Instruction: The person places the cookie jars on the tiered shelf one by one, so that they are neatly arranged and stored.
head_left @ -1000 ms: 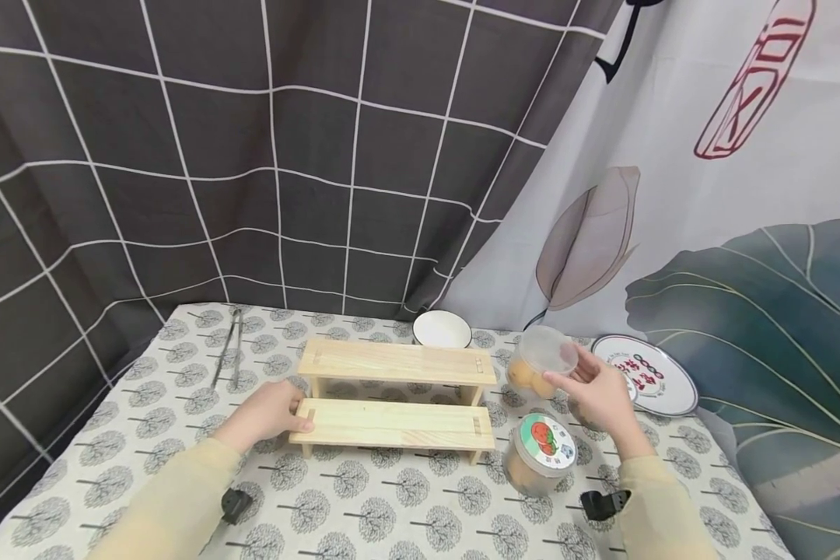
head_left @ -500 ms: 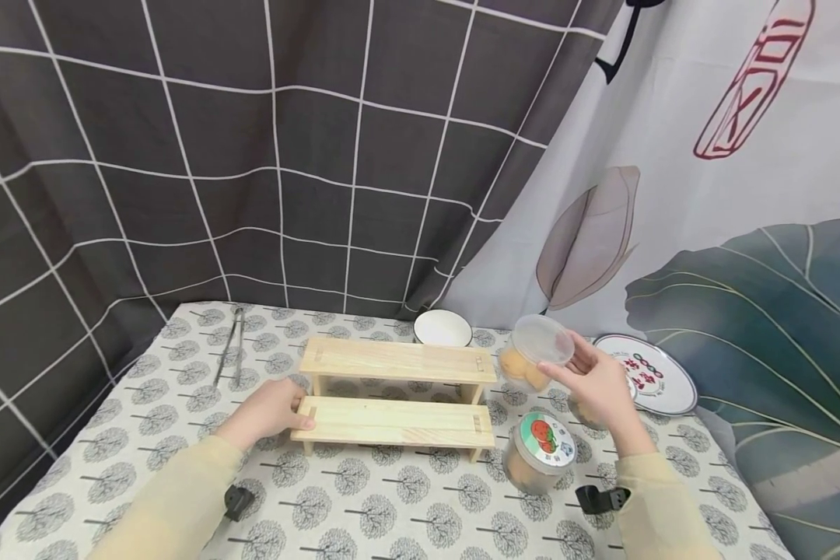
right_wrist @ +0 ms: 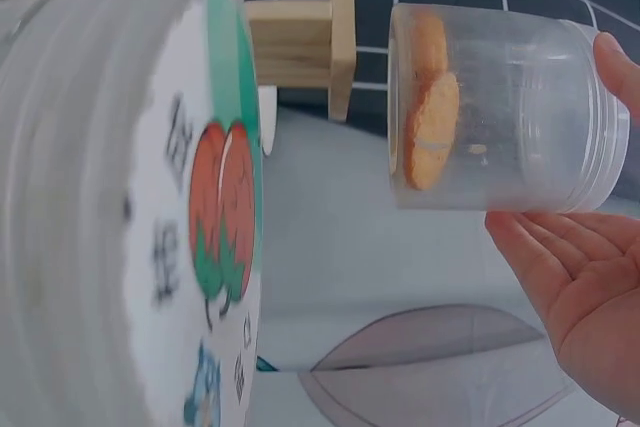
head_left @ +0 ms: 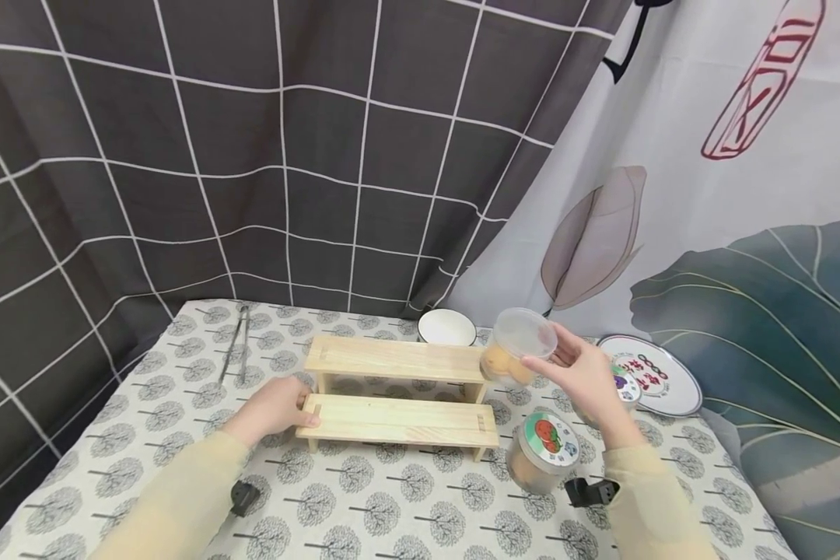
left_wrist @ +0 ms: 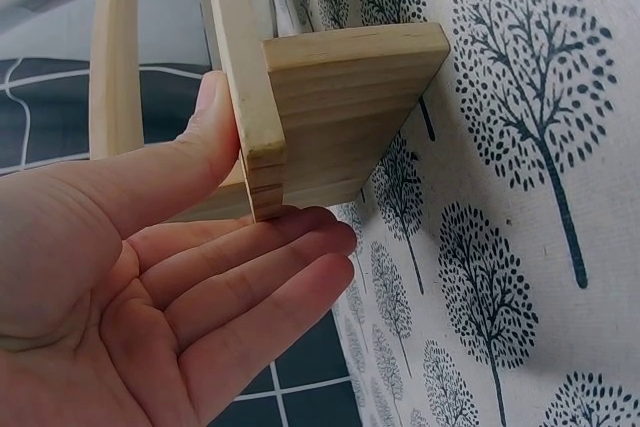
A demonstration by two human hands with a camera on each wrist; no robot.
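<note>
My left hand [head_left: 271, 410] grips the left end of a two-tier wooden shelf [head_left: 399, 420] at its lower step. In the left wrist view the thumb lies against the top of the board [left_wrist: 245, 57] and the fingers are at its underside. My right hand [head_left: 588, 377] holds a clear plastic jar [head_left: 523, 334] up beside the right end of the upper step, thumb and fingers at its ribbed neck. Round golden biscuits [right_wrist: 432, 137] sit at the bottom of this jar. A second jar, with a tomato picture on its lid [head_left: 551, 441], stands on the cloth in front of my right hand.
A third jar, purple picture on its lid [head_left: 624, 383], stands partly hidden behind my right hand. Beyond are an oval plate with red writing [head_left: 672, 381] and a white bowl [head_left: 446, 327]. Metal tongs [head_left: 236, 346] lie at the back left. Curtains hang behind the table.
My right hand has carried the biscuit jar leftward and slightly up, toward the upper step, uncovering the purple-lidded jar. The left hand keeps its hold on the shelf.
</note>
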